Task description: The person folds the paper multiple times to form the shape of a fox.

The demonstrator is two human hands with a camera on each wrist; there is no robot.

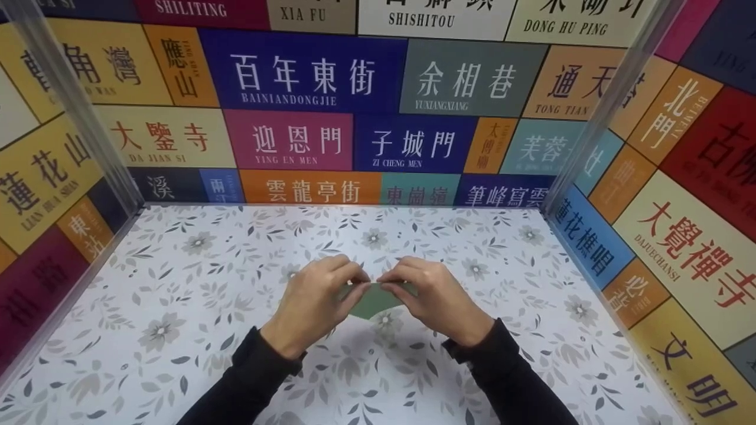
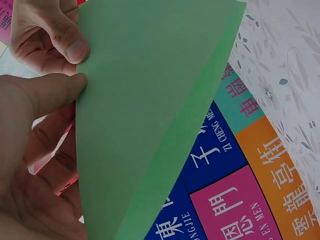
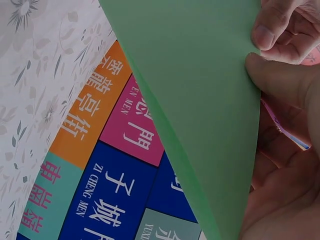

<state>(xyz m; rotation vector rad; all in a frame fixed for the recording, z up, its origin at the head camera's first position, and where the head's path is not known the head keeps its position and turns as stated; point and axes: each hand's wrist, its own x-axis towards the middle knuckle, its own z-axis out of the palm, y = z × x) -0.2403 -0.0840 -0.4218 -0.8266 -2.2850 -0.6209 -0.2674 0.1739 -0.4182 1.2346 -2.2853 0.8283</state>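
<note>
A folded sheet of green paper [image 1: 370,304] hangs between the two hands, its lower part tapering to a point in the head view. My left hand [image 1: 319,292] pinches its upper edge between thumb and fingers. Close beside it, my right hand [image 1: 434,295] pinches the same edge, the two thumbs nearly meeting. In the left wrist view the green paper [image 2: 135,100] shows two layers, with a brighter strip along the slanted side. The right wrist view shows the paper [image 3: 200,100] from the other side, its layers slightly offset.
Beneath the hands lies a white tabletop [image 1: 236,354] printed with grey flowers and leaves. Walls of coloured panels with Chinese lettering [image 1: 304,74] stand at the back and both sides. Clear corner strips [image 1: 614,106] join them.
</note>
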